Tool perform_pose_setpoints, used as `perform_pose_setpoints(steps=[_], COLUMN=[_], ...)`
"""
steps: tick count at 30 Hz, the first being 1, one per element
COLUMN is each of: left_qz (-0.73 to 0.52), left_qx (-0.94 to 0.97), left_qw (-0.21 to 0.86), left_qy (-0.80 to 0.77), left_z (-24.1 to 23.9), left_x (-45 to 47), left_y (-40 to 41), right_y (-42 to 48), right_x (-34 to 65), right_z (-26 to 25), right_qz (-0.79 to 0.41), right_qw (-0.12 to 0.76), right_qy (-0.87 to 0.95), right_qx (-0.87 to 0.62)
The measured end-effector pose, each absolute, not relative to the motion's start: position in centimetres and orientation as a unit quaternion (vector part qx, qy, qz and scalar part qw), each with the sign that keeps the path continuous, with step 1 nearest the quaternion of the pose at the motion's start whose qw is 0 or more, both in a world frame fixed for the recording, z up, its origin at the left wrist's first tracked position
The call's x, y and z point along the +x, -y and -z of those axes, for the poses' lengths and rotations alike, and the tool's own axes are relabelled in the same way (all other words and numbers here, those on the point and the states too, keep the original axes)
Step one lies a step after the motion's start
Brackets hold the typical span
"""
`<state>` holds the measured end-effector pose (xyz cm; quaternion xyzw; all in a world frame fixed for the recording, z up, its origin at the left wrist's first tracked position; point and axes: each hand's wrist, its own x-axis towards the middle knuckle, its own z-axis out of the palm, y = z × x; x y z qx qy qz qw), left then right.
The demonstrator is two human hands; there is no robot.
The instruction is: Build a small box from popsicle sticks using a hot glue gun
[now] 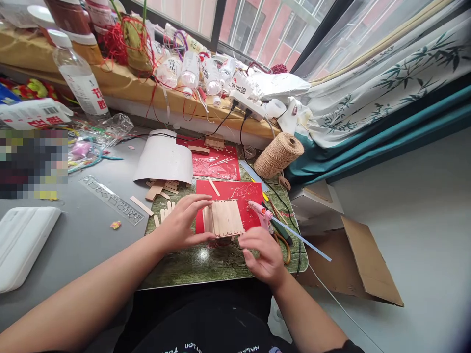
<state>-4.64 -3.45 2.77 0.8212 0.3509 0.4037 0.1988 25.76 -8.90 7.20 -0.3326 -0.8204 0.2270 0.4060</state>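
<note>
A small box-like piece made of craft sticks (226, 218) rests on a red sheet (253, 191), its top a row of sticks side by side. My left hand (184, 220) grips its left side, fingers at the far edge and thumb at the near edge. At its near right corner, my right hand (263, 255) has its fingers curled toward the thumb; what they pinch, if anything, is too small to tell. Just right of the piece lies a pink hot glue gun (259, 210) with a long glue stick (301, 238) poking out of its back.
Loose craft sticks (165, 212) and a curved white card (164, 159) lie to the left, beside a clear ruler (112, 200). A twine spool (279, 154) stands behind right. Scissors (285, 247) lie near the green board's right edge. Cables run from a power strip (246, 104).
</note>
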Motion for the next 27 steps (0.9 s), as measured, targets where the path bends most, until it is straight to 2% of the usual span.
perform_pose_setpoints(steps=[6,9,19,24,27], left_qz=[-0.378,-0.358,-0.359,-0.355,-0.355], left_qx=[0.834,0.835,0.810,0.812,0.820], left_qw=[0.150,0.165,0.220,0.219,0.205], left_qy=[-0.374,-0.384,-0.409,-0.408,-0.399], left_z=[-4.2,-4.5,-4.4,-4.9,-4.8], left_x=[-3.4,-2.8,-2.6,-2.5,-2.6], left_y=[3.9,4.2,4.1,4.1,4.1], right_y=[11.8,10.1,5.0,3.6,3.3], right_x=[31.7,32.5,32.6,32.7,32.4], right_z=[-1.5,-0.1,0.7,-0.2,-1.2], right_qz=[-0.180,-0.192,-0.318,-0.275,-0.278], right_qw=[0.506,0.558,0.460,0.382,0.366], right_qy=[0.616,0.513,0.553,0.587,0.604], right_qx=[-0.576,-0.624,-0.617,-0.658,-0.651])
